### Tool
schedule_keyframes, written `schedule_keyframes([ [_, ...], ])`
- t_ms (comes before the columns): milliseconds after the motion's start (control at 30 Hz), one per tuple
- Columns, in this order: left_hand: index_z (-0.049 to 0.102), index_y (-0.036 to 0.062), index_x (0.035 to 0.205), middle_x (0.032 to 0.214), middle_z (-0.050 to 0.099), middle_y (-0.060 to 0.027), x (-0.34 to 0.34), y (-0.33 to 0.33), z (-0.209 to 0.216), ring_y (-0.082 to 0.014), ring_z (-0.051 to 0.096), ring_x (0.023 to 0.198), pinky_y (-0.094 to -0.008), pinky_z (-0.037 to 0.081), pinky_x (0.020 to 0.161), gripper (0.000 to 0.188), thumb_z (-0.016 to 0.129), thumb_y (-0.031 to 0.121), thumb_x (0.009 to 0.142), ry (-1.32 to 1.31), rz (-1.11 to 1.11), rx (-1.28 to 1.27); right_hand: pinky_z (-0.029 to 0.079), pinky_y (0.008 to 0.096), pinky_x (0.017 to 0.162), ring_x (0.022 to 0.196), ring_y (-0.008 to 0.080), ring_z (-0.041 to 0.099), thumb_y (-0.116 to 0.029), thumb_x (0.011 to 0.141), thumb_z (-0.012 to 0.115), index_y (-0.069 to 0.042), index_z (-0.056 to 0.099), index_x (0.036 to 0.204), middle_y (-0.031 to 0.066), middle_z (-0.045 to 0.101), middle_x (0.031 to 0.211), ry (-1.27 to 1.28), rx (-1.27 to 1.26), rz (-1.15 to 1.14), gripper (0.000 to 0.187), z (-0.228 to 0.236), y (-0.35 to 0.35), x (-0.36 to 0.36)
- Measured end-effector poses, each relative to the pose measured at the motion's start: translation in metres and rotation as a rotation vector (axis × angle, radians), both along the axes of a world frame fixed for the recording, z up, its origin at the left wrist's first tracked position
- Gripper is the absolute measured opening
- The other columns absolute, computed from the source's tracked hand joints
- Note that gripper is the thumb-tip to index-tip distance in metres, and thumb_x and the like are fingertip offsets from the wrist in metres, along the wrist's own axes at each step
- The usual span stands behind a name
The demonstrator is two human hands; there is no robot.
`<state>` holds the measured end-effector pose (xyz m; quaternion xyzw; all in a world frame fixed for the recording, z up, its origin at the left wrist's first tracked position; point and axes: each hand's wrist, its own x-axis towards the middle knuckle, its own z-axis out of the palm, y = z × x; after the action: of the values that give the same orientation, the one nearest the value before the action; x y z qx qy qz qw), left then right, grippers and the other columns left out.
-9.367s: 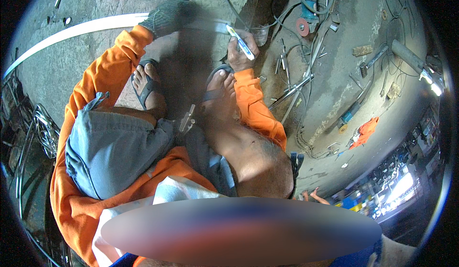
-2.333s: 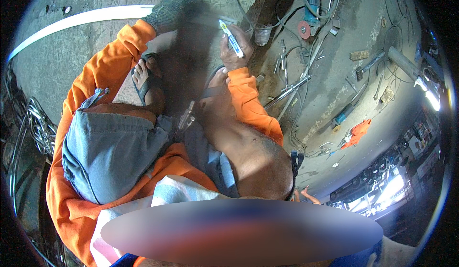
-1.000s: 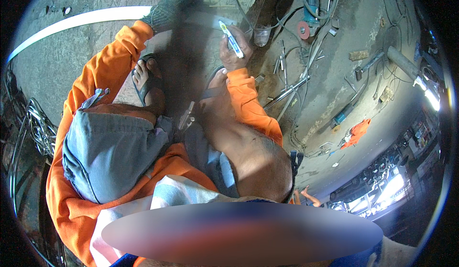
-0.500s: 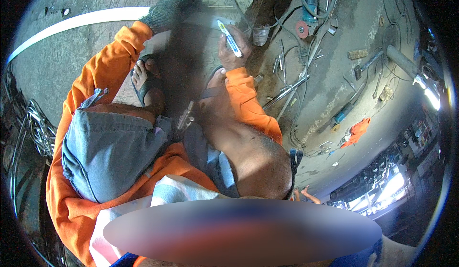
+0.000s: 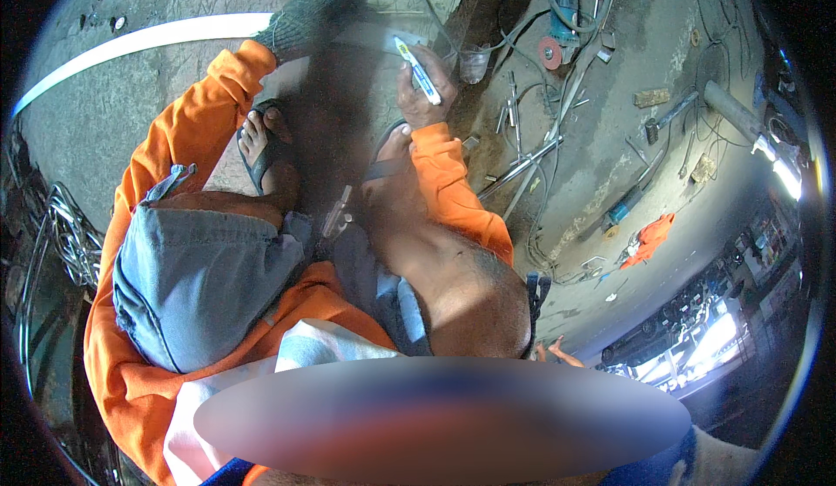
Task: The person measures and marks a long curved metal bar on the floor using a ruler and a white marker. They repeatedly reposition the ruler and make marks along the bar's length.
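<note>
A long, pale flat strip (image 5: 165,37) runs from the far left under my left hand (image 5: 312,23), which wears a dark knitted glove. The glove looks rounded and closed around the strip, though a dark blur covers part of its fingers. Past the glove, the strip's other end shows faintly near my right hand (image 5: 425,94). That hand is bare, its fingers curled around a white and blue marker pen (image 5: 419,73). The pen slants, its upper end pointing away and to the left, close to the strip. I cannot make out whether it touches.
An angle grinder (image 5: 562,24) with a reddish disc lies at the far right among cables. Nearer are a clear plastic cup (image 5: 474,65) and several metal rods (image 5: 527,164). Farther right are an orange cloth (image 5: 649,240) and a thick pipe (image 5: 731,111). Coiled cable (image 5: 71,233) sits at left.
</note>
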<state>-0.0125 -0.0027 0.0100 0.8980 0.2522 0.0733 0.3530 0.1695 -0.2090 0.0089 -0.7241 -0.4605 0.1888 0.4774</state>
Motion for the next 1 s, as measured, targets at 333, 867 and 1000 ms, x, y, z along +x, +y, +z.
schedule_keyframes([
  [333,0.069,0.0072,0.117,0.113,0.070,-0.0191,-0.002,0.000,-0.007,-0.0400,0.066,0.106,-0.0455,0.052,0.094,0.028,0.061,0.015,0.091,-0.027,0.026,-0.005,0.057,0.0401,0.089,0.100,0.0323,0.071,-0.010,0.083,0.073,-0.002,0.071,0.109,0.0170,0.071,0.110,-0.004,0.025,0.017,0.028,-0.005,0.000,0.002],
  [867,0.070,0.0097,0.119,0.108,0.067,-0.0167,-0.001,0.000,-0.011,-0.0393,0.064,0.100,-0.0466,0.052,0.091,0.029,0.065,0.017,0.091,-0.060,-0.067,0.040,0.055,0.0367,0.092,0.102,0.0258,0.070,-0.012,0.092,0.064,0.002,0.067,0.116,0.0175,0.072,0.112,0.240,-0.035,-0.151,0.028,0.027,-0.033,0.000],
  [1000,0.071,0.0105,0.120,0.104,0.067,-0.0167,0.003,0.000,-0.013,-0.0381,0.063,0.098,-0.0455,0.052,0.089,0.029,0.065,0.017,0.092,-0.006,-0.098,0.036,0.056,0.0345,0.086,0.094,0.0215,0.071,-0.014,0.090,0.066,0.002,0.069,0.115,0.0148,0.074,0.105,0.263,-0.105,-0.143,0.029,0.029,-0.047,-0.010],
])
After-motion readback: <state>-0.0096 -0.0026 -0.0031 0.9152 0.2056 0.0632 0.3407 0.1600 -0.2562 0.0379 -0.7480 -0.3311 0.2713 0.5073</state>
